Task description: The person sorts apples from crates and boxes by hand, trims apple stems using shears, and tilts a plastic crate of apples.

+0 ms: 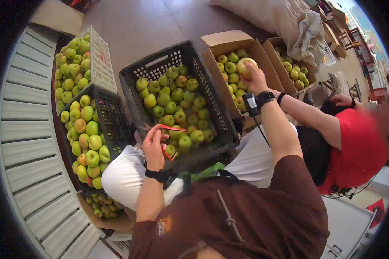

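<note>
My left hand [153, 146] is closed around a red-handled tool [173, 128], over the near left part of a black crate [126, 82] of green apples [163, 99]. The tool's two red handles stand apart. My right hand [256, 80] grips a pale yellow-green apple [247, 67] above an open cardboard box [224, 39]. More green apples [230, 67] lie in that box. Dark bands are on both my wrists, and a small device [251, 104] sits on the right one.
A white crate [103, 60] and another black crate [112, 116], both with apples, stand at left beside a slatted surface [32, 134]. At right, a person in red [354, 146] sits near a second apple box [274, 60]. Large sacks [268, 17] lie behind.
</note>
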Motion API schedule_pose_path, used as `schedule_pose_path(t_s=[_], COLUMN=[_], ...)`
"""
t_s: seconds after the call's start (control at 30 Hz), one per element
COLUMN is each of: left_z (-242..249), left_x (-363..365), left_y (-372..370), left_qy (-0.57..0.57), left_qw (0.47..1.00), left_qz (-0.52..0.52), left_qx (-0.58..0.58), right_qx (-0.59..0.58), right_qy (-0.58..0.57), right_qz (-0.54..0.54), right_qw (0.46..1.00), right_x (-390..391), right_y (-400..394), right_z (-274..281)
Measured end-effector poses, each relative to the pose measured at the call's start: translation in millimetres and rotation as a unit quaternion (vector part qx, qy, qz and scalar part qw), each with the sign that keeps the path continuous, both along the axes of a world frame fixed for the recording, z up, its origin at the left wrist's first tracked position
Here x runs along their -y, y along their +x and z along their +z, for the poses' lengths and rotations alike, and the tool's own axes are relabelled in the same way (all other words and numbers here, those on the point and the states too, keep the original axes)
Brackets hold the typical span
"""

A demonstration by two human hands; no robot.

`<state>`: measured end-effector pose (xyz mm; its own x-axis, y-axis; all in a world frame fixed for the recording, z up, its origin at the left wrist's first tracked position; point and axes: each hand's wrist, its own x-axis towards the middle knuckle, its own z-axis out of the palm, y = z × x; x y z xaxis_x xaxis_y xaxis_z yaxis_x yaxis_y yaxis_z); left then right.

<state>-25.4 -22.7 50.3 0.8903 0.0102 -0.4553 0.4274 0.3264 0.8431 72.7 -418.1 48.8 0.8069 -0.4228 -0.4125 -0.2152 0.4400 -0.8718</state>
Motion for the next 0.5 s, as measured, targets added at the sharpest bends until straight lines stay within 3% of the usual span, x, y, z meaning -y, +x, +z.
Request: schedule_pose_path(t_s=[0.07,0.17,0.2,0.27,0.37,0.5], left_z=[2,-3,-3,-5,-9,-15], left_x=[3,6,6,8,10,13], left_y=[2,4,6,10,15,18], left_qy=[0.015,0.023,0.025,0.030,0.049,0.064], left_qw=[1.000,1.000,0.999,0.998,0.997,0.995], left_qz=[-0.003,-0.004,-0.007,-0.014,-0.016,-0.017], left_qx=[-0.007,-0.021,-0.030,-0.047,-0.057,-0.076], right_qx=[-0.104,-0.185,-0.225,-0.266,-0.321,-0.372], right_qy=[-0.003,-0.246,-0.279,-0.439,-0.459,-0.508], right_qz=[-0.014,-0.018,0.037,0.095,0.091,0.107], right_qw=[0.995,0.951,0.933,0.853,0.823,0.770], right_x=[33,45,51,67,71,61], right_y=[5,3,1,4,4,6], right_z=[-47,-100,-111,-160,-197,-185])
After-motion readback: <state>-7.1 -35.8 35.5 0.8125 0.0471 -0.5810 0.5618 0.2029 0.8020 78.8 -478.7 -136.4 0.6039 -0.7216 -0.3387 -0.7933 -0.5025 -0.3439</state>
